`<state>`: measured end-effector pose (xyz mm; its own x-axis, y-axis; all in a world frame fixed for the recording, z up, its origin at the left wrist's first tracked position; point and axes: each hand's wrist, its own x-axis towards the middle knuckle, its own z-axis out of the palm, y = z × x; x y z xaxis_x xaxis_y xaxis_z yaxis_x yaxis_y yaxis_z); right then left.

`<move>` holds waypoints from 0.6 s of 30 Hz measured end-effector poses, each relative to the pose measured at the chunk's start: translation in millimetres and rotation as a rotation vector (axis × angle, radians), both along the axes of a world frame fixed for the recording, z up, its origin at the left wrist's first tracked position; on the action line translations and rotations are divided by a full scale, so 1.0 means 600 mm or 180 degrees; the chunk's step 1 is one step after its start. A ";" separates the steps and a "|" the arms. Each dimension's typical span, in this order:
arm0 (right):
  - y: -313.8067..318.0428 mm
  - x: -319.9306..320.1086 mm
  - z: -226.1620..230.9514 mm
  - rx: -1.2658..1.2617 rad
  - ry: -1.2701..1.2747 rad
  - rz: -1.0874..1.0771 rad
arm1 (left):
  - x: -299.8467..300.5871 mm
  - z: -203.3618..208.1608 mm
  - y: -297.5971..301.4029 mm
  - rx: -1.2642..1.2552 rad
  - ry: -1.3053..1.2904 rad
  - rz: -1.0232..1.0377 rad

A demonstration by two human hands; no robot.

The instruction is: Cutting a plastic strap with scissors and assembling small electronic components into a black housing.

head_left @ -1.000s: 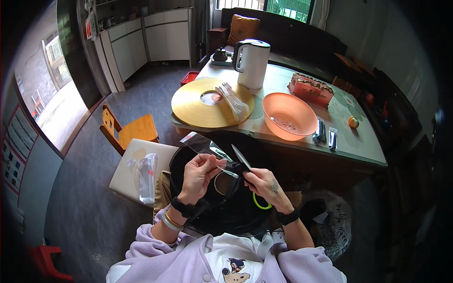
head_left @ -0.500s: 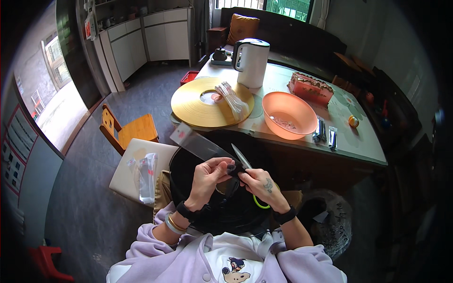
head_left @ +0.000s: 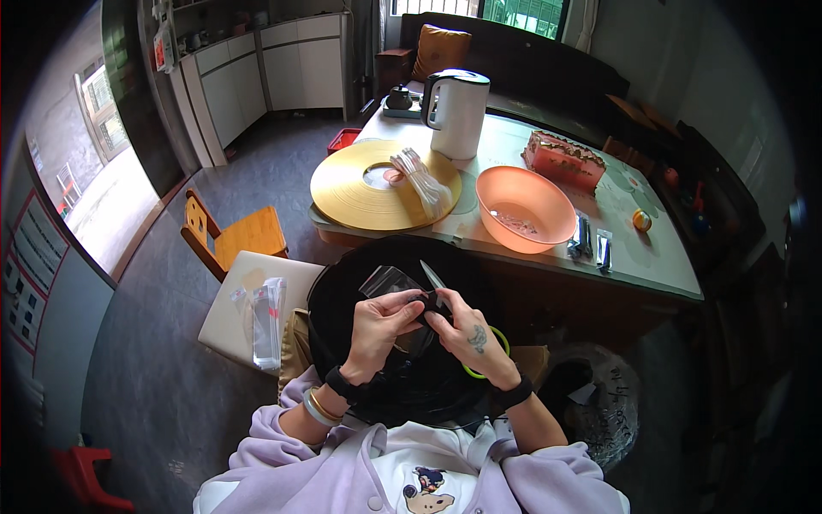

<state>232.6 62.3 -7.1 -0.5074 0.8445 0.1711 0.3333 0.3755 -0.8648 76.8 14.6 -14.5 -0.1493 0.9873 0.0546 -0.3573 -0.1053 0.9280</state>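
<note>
My left hand [head_left: 378, 327] is closed, thumb and fingers pinching a clear plastic bag [head_left: 387, 281] and the edge of a small dark piece [head_left: 429, 301]. From the right, my right hand [head_left: 467, 332] meets it, its thumb and forefinger closed on the same dark piece, whose kind I cannot make out. Tucked in that right hand is a pair of scissors [head_left: 432, 275], blades pointing up and away, with a yellow-green handle loop showing beside the palm. Under both hands lies a wide round black bundle [head_left: 342, 300] on my lap.
Ahead stands a table [head_left: 676, 257] with a flat yellow roll [head_left: 342, 184], a bundle of white cords [head_left: 419, 180], an orange basin [head_left: 527, 206], a white kettle [head_left: 461, 120] and small black packets [head_left: 591, 244]. At left, clear bags [head_left: 269, 325] lie on a beige stool [head_left: 221, 313].
The clear bag, before stretched out long toward the upper left, now shows shorter and closer to my fingers. My right hand has shifted slightly left and up against the dark piece.
</note>
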 end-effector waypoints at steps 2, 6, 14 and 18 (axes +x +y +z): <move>0.000 -0.002 0.003 0.0074 0.0004 0.0018 | 0.000 -0.001 0.001 -0.0017 -0.0063 -0.0029; 0.005 -0.011 0.023 0.0449 -0.0284 0.0091 | -0.010 -0.007 0.003 -0.0198 -0.0266 -0.0269; 0.024 0.034 0.042 -0.1207 0.0845 0.0444 | -0.010 0.014 0.008 0.0091 -0.0750 0.0283; 0.029 0.041 0.035 -0.1742 0.1291 0.0363 | -0.016 0.006 0.008 0.0120 -0.0674 0.0309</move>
